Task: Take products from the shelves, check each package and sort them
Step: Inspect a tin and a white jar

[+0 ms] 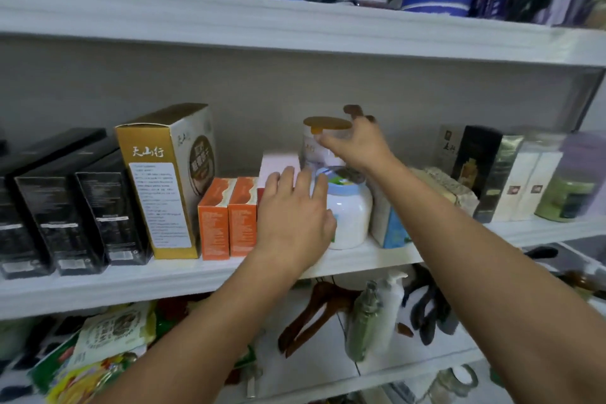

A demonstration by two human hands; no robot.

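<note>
One gold-lidded can (311, 149) stands upright at the back of the shelf (131, 275) | my right hand (359, 144) nearest, fingers spread round it, clasp unclear | my left hand (293, 216) lies flat, fingers straight, against the blue-lidded jar (349, 216) in front.

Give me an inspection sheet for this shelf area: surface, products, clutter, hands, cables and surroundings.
Surface: white middle shelf, packed with products.
Job's things: black boxes, gold box, two orange boxes, white jar with a blue lid, gold-lidded canister behind it.
Clutter: wooden hanger and pump bottles on the lower shelf.
Hands: left hand, fingers straight, overlaps the white jar's left side; right hand at the gold-lidded canister, grip blurred.
Cables: nothing seen.
Surroundings: upper shelf with blue and white packages; snack bags lower left.
</note>
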